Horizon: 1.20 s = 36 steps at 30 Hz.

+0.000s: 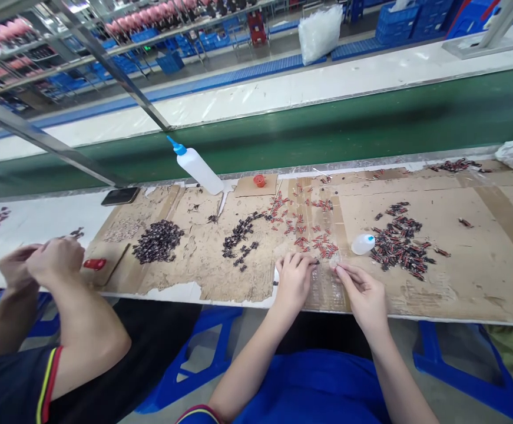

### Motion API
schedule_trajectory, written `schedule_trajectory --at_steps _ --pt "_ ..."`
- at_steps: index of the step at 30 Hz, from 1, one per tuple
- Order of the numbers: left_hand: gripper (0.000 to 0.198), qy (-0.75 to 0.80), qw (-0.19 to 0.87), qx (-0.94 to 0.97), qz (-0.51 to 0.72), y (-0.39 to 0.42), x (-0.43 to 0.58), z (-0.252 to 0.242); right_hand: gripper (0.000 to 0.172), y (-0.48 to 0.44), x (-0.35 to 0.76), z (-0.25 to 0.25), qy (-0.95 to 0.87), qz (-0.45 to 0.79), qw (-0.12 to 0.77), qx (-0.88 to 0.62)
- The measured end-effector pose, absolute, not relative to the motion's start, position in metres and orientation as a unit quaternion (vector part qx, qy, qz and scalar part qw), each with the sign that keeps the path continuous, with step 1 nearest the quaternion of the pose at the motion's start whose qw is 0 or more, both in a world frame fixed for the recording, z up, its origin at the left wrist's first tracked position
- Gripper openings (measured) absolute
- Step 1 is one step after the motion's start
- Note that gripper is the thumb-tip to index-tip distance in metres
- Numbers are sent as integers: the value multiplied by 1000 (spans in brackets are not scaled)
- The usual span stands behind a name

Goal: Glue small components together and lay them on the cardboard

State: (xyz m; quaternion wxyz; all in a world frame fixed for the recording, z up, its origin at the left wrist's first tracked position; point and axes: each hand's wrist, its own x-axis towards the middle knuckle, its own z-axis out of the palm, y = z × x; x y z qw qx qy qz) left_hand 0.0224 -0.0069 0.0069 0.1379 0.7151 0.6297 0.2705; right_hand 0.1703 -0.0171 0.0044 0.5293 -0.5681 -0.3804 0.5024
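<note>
My left hand (294, 278) rests on the cardboard sheet (459, 247) at the bench's near edge, its fingers curled round a small dark part that I cannot make out. My right hand (358, 291) sits just to its right, thumb and fingers pinched together on something tiny. Directly beyond both hands lie several scattered small red parts (313, 235). A little white bottle with a blue cap (363, 244) lies on its side just past my right hand, beside a heap of dark and red parts (400, 241).
A co-worker's hands (44, 262) work at the left, near a red piece (94, 264) and a dark pile (158, 240). Another dark pile (238, 235), a tilted squeeze bottle (197, 166), a red cap (259, 180) and a phone (121, 195) lie further back. A green conveyor belt (327, 132) runs behind.
</note>
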Motion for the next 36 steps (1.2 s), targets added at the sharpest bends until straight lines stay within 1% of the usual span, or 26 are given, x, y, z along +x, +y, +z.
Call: schedule_trajectory --at_steps 6,9,13,17,21,28,32,36 --pt "14 626 147 719 264 -7 23 11 42 -18 159 6 -394 493 537 -559" --pt "16 612 151 715 301 -13 24 15 39 -18 156 8 -388 503 547 -545" --pt "12 584 155 706 368 -20 25 22 39 -19 155 13 -362 538 550 -527" --pt "13 576 174 692 399 -24 26 30 36 -20 155 18 -371 524 556 -528" --pt "15 577 253 654 419 -26 24 40 30 -22 155 21 -390 503 566 -524" --pt "17 553 460 510 472 -25 22 52 14 -25 156 27 -445 468 576 -502" --pt "21 545 491 484 477 -23 21 55 9 -23 158 30 -475 467 570 -481" --pt "24 548 508 466 473 -22 22 55 8 -22 165 32 -520 441 546 -487"
